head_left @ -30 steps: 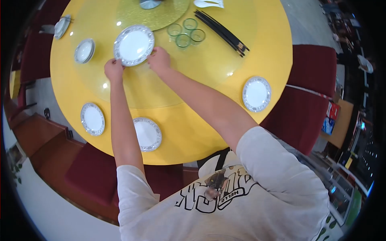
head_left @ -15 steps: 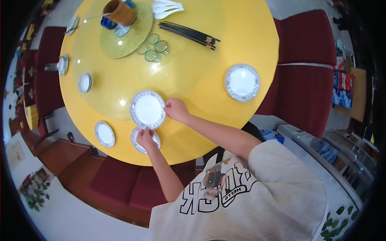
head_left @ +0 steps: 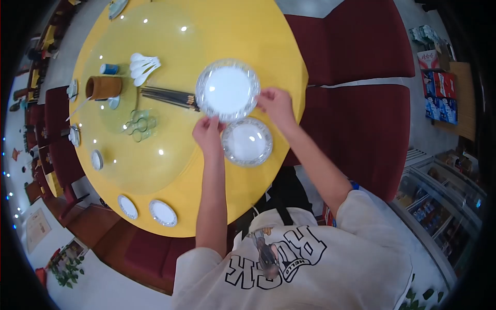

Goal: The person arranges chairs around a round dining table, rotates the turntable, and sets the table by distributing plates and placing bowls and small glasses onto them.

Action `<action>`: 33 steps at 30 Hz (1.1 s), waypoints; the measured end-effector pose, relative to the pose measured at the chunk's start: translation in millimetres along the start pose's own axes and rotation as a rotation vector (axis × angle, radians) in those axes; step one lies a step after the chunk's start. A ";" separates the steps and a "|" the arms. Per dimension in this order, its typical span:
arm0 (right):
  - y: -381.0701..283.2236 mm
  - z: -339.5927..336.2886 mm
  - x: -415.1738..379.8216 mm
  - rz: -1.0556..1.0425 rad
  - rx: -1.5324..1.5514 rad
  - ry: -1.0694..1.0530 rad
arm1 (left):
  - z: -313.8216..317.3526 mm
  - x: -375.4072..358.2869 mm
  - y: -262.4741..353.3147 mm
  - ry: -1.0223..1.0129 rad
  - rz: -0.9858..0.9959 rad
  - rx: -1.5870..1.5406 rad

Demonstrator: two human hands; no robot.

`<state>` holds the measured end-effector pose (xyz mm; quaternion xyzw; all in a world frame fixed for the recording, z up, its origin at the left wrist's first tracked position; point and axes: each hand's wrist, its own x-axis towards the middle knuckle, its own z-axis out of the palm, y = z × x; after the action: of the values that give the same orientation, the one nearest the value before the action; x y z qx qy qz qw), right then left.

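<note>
Between my two hands I hold a white plate (head_left: 227, 89) with a grey patterned rim, raised over the table. My left hand (head_left: 207, 135) pinches its near edge, and my right hand (head_left: 277, 107) grips its right edge. Just below it on the yellow tablecloth lies a matching plate (head_left: 248, 143), partly overlapped by the held one in view. Black chopsticks (head_left: 169, 97) lie to the left, their ends close to the held plate's edge. Two more plates rest by the table's near edge, one plate (head_left: 163, 213) and another plate (head_left: 127, 206) left of it.
A glass turntable (head_left: 170, 170) covers much of the round yellow table. On it are green glasses (head_left: 140, 125), white spoons (head_left: 144, 68), a brown wooden container (head_left: 105, 88) and a small stack of dishes (head_left: 97, 159). Dark red chairs (head_left: 351, 129) stand at the right.
Both hands have carried the held plate to the right, from beside one plate to above another. The view has turned to the right as well.
</note>
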<state>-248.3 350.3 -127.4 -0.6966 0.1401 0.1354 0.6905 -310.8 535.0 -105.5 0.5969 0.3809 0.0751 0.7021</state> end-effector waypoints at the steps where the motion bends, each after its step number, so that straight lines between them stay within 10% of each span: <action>1: -1.0 -16.3 26.4 -0.013 0.004 0.040 | 31.4 16.6 -3.9 -0.015 0.004 0.012; 8: -3.4 -69.9 142.1 0.027 -0.016 0.128 | 157.8 92.0 -25.9 -0.009 -0.007 0.033; 22: 16.2 -75.5 166.4 0.082 -0.095 0.044 | 165.1 122.6 -72.8 0.183 0.113 0.339; 24: 11.9 -76.2 154.2 0.108 -0.068 0.108 | 148.5 110.5 -80.5 0.275 0.221 0.334; 28: 38.1 -101.7 127.9 0.018 -0.111 0.130 | 44.2 33.4 -58.3 -0.277 -0.018 0.131; 33: 7.0 -18.2 0.8 0.009 -0.094 0.073 | -131.3 -48.3 -57.2 0.030 -0.146 -0.109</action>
<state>-250.4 332.0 -134.0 -0.7322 0.1619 0.1196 0.6506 -446.5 594.7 -134.9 0.5272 0.4295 0.0532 0.7313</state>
